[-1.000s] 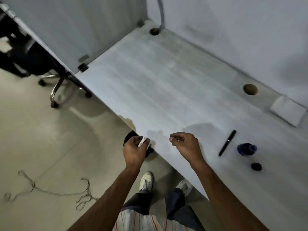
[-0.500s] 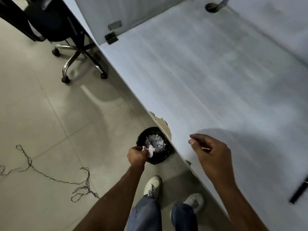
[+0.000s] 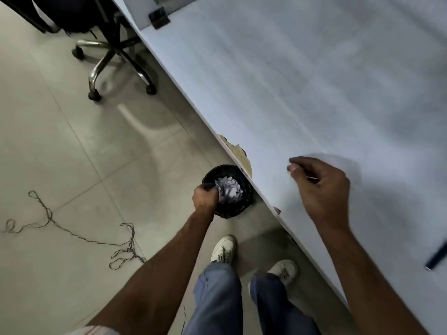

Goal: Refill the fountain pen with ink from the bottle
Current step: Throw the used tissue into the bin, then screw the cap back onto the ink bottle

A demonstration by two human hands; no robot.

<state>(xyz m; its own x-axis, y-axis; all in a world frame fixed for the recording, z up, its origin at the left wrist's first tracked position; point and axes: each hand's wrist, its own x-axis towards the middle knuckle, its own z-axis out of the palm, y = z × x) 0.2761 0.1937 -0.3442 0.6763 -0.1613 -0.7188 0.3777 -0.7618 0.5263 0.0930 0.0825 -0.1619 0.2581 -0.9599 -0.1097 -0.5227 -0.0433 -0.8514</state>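
Only the end of the black fountain pen [image 3: 436, 258] shows, lying on the white desk [image 3: 314, 93] at the frame's right edge. The ink bottle and its cap are out of view. My left hand [image 3: 205, 197] reaches down to the rim of a small black waste bin [image 3: 227, 211] on the floor, fingers curled round a crumpled white tissue [image 3: 217, 186] over the paper scraps inside. My right hand [image 3: 321, 187] hovers just above the desk near its front edge, fingers loosely curled, holding nothing that I can see.
The desk's front edge has a chipped patch [image 3: 239, 153] right above the bin. An office chair's wheeled base [image 3: 116, 59] stands at upper left. A loose cord [image 3: 79, 235] trails over the tiled floor. My two shoes [image 3: 223, 249] stand beside the desk.
My view has swung left and down, so the ink bottle and cap left the frame. My left hand has dropped from desk-edge height down to the bin with the tissue.
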